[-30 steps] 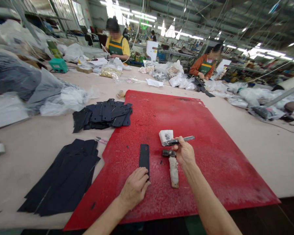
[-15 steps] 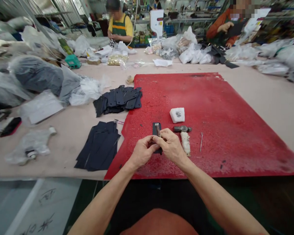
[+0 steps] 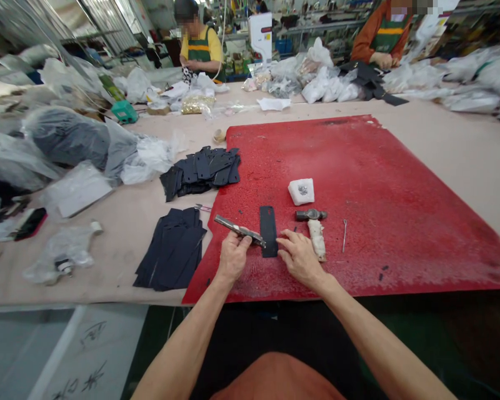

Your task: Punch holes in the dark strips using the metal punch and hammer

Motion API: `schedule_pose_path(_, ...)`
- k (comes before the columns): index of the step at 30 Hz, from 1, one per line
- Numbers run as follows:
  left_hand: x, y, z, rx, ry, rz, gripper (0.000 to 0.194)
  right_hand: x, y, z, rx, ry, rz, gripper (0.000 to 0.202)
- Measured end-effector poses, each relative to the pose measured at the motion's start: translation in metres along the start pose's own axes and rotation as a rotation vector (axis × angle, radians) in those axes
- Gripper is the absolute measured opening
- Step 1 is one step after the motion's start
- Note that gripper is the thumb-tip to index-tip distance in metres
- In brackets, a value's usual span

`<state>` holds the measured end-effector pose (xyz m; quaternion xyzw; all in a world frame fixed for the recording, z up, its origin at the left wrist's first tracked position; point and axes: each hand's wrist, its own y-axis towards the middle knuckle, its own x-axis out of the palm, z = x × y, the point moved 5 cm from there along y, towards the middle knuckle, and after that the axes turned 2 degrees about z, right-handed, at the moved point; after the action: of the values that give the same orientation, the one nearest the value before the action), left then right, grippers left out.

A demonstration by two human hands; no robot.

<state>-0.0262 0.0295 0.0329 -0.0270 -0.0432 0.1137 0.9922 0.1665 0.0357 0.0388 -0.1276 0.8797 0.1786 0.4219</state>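
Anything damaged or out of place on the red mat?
The red mat looks worn: scuffed toward its front edge, its left edge uneven. Small dark scraps lie loose to the right of the hammer.

The far shelving (image 3: 312,28) blurs past recognition, while the top edge cuts off the heads of a worker in yellow (image 3: 200,50) and a worker in orange (image 3: 381,39). Fingers of the left hand (image 3: 233,255) conceal part of the metal tool (image 3: 237,228), and pieces on the white block (image 3: 301,191) are too small to identify. Forearms run out of frame below, and cloudy plastic bags (image 3: 66,136) obscure their contents at left.
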Motion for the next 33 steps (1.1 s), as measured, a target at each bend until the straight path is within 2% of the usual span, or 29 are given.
schedule_pose_path(2,0.0,0.005,0.002,0.052,0.074,-0.003,0.017,0.012,-0.015,0.002,-0.023,-0.101,-0.007,0.032)
schedule_pose_path(5,0.01,0.004,0.003,0.159,0.265,-0.075,0.013,0.025,-0.027,0.003,-0.033,-0.139,0.021,0.034)
schedule_pose_path(8,0.021,-0.003,-0.004,0.238,0.429,-0.145,0.018,0.029,-0.028,0.005,-0.016,-0.124,0.048,0.031)
schedule_pose_path(10,0.024,-0.007,-0.012,0.256,0.471,-0.146,0.019,0.028,-0.027,0.006,-0.01,-0.107,0.063,0.032)
schedule_pose_path(18,0.021,-0.009,-0.026,0.276,0.468,-0.115,0.019,0.023,-0.026,0.005,-0.01,-0.052,0.088,0.031)
schedule_pose_path(33,0.025,-0.009,-0.026,0.31,0.518,-0.153,0.02,0.024,-0.026,0.009,-0.011,0.009,0.11,0.03)
